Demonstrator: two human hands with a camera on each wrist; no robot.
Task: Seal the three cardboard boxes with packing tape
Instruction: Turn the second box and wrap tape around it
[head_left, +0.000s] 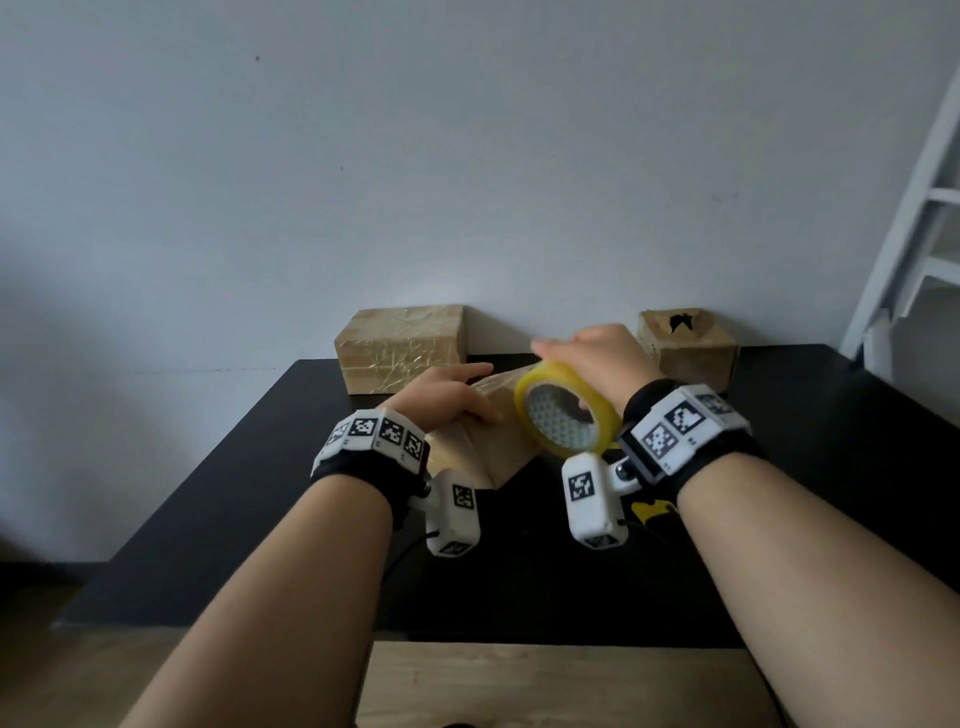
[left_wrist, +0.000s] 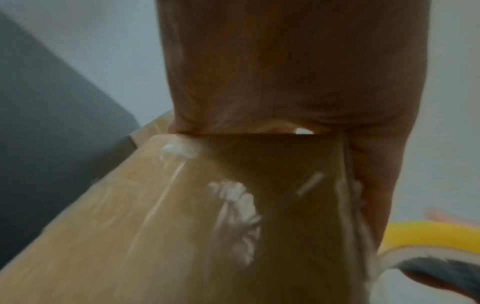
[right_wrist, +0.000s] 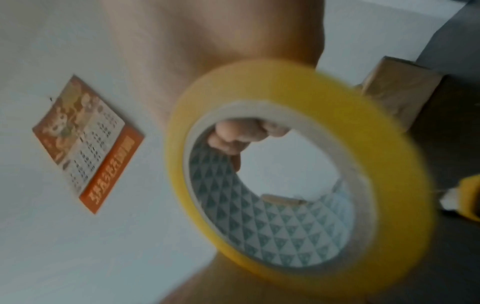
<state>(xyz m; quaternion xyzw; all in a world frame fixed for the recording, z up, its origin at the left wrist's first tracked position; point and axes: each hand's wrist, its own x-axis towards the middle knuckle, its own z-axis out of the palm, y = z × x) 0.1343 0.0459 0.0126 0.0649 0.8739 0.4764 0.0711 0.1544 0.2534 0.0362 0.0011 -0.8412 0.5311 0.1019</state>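
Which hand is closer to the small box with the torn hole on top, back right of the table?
Right. The right hand, gripping the tape roll, sits just left of that box; the left hand rests on the middle box, farther left.

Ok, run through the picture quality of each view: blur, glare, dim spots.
Head view: dim, but sharp enough, glare streaks on the taped box at back left. Left wrist view: soft, the left hand dark against the wall, white glare on the middle box. Right wrist view: blurred, worst on the tape roll.
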